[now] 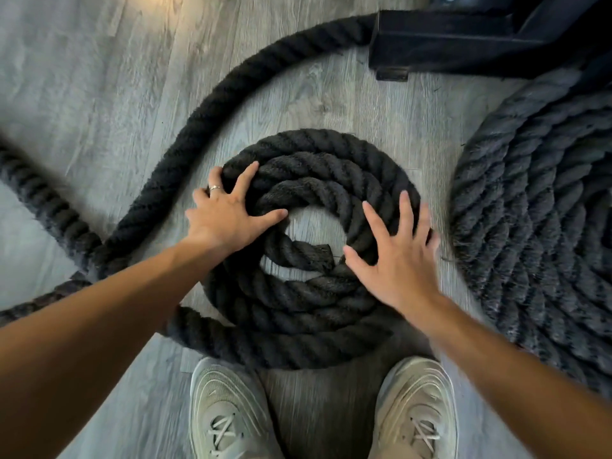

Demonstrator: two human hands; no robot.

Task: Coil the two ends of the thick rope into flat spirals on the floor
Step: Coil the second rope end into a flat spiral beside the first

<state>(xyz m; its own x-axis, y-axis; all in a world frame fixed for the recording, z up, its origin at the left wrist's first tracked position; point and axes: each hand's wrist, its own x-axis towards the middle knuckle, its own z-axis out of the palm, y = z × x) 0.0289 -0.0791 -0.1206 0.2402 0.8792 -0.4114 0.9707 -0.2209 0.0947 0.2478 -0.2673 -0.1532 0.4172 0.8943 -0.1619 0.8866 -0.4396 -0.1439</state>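
Note:
A thick black twisted rope lies on the grey wood floor in a loose flat spiral (308, 313) of about three turns, its cut end (323, 256) in the open middle. My left hand (228, 213), a ring on one finger, presses with spread fingers on the spiral's left side. My right hand (394, 256) lies flat with straight spread fingers on the right side of the spiral. The loose run of rope (185, 140) curves from the spiral's lower left up toward the back. A second, tighter and wider spiral (543, 226) lies at the right.
A black metal frame base (463, 41) stands on the floor at the back right; the rope passes behind it. My two pale sneakers (228, 415) stand just in front of the spiral. Another stretch of rope (36, 193) crosses the floor at the left.

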